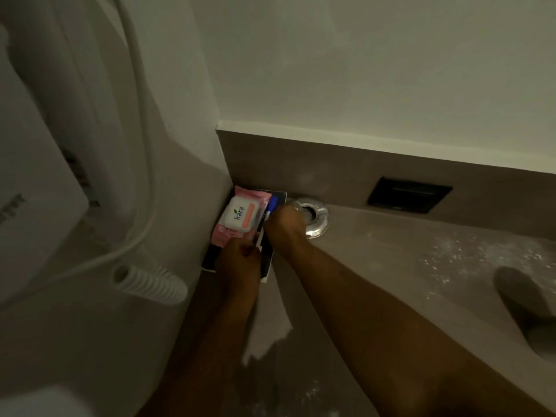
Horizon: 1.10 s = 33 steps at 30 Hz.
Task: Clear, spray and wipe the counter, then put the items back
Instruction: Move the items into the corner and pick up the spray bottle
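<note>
A black tray [279, 197] sits in the far left corner of the grey-brown counter [376, 254], against the white wall. A pink pack of wet wipes [239, 216] with a white label lies on its left side. Beside the pack lies a thin white and blue stick, perhaps a toothbrush [269, 213]. My left hand [239, 261] rests over the tray's near end, its fingers pinched on the lower end of that stick. My right hand [284, 225] is curled over the tray's right edge at the stick's blue end; what it holds is hidden.
A round chrome fitting [316, 216] sits just right of the tray. A black wall plate [409, 195] is set in the backsplash. A white hairdryer with a coiled cord [150, 282] hangs on the left wall. The basin's dip [523, 302] lies at right. The counter surface glistens with droplets.
</note>
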### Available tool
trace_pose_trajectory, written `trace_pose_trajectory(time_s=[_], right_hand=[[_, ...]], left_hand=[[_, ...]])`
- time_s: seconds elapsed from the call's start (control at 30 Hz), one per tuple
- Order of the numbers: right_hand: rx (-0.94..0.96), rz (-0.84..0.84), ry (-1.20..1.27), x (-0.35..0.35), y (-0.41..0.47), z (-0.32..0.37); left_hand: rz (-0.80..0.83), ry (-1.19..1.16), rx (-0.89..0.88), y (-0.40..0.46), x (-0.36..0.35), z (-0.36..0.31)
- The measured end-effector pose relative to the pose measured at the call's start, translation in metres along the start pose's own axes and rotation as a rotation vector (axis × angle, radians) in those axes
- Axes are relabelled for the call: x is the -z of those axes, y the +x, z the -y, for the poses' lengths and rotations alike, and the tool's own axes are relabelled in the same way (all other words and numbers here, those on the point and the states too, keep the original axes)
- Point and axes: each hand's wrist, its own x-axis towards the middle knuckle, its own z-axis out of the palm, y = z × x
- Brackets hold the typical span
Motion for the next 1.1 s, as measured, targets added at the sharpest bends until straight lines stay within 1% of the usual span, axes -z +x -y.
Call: trace_pose_trajectory(time_s=[0.03, 0.13, 0.2, 0.27, 0.37, 0.4, 0.47, 0.53, 0.6, 0.7, 0.73, 0.8, 0.83, 0.87, 0.97, 1.03, 1.1], right_hand=[[0.011, -0.008, 0.032, 0.002, -0.002, -0.003], [-0.024, -0.081, 0.229, 0.019, -0.022, -0.018], [-0.062, -0.197, 0.316, 0.04, -0.043, -0.042], [-0.144, -0.294, 0.401, 0.067, -0.067, -0.077], [-0.304, -0.429, 0.484, 0.114, -0.104, -0.141], [-0.345, -0.476, 0.5, 0.129, -0.115, -0.161], [-0.404, -0.574, 0.519, 0.158, -0.138, -0.192], [-0.429, -0.652, 0.542, 0.187, -0.16, -0.214], [-0.465, -0.702, 0.545, 0.214, -0.186, -0.235], [-0.527, -0.838, 0.485, 0.246, -0.23, -0.266], [-0.524, -0.899, 0.464, 0.257, -0.243, -0.271], [-0.455, -0.995, 0.442, 0.285, -0.259, -0.272], [-0.388, -1.006, 0.432, 0.301, -0.262, -0.267], [-0.309, -0.979, 0.403, 0.318, -0.264, -0.259], [-0.095, -0.783, 0.189, 0.359, -0.251, -0.234], [-0.074, -0.709, 0.017, 0.373, -0.237, -0.222], [-0.086, -0.701, -0.083, 0.375, -0.228, -0.213]], left_hand=[[0.007, -0.022, 0.0, -0.005, 0.002, -0.001], [0.011, -0.106, -0.022, -0.025, 0.007, -0.002], [0.018, -0.116, -0.059, -0.041, 0.002, -0.003], [0.065, -0.092, -0.143, -0.064, -0.01, -0.008], [0.197, -0.03, -0.287, -0.105, -0.041, -0.018], [0.245, -0.028, -0.31, -0.12, -0.054, -0.023], [0.367, -0.088, -0.294, -0.148, -0.084, -0.036], [0.504, -0.12, -0.271, -0.174, -0.112, -0.05], [0.628, -0.046, -0.275, -0.198, -0.138, -0.06], [0.736, 0.042, -0.359, -0.228, -0.166, -0.073], [0.773, 0.054, -0.392, -0.238, -0.171, -0.079], [0.857, 0.067, -0.451, -0.256, -0.183, -0.097], [0.909, 0.061, -0.47, -0.264, -0.189, -0.109], [0.956, 0.06, -0.482, -0.271, -0.195, -0.12], [0.995, 0.149, -0.564, -0.285, -0.209, -0.156], [1.032, 0.126, -0.543, -0.293, -0.208, -0.177], [1.048, 0.073, -0.5, -0.298, -0.204, -0.187]])
